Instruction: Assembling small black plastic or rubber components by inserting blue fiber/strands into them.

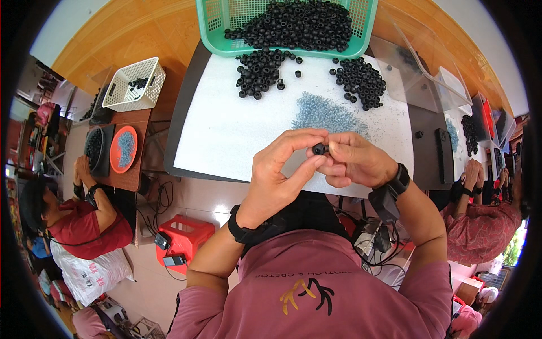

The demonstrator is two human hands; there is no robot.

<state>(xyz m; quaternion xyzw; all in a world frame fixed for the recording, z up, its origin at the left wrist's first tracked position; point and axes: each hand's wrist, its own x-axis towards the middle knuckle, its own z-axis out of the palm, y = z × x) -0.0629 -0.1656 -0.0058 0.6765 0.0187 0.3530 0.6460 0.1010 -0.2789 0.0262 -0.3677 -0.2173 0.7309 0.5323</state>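
Operator: Ring (319, 149) sits mid-frame, pinched between fingertips of my left hand (280, 169) and right hand (354, 161).

Checker: Risk?

Operator: I judge a loosened pinch drops it off the white mat (226, 130) edge.

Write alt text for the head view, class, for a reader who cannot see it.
Both hands, left hand and right hand, pinch one small black ring between their fingertips above a white work mat. On the mat lie two piles of black rings and a heap of tiny blue pieces, with a green basket of rings behind.
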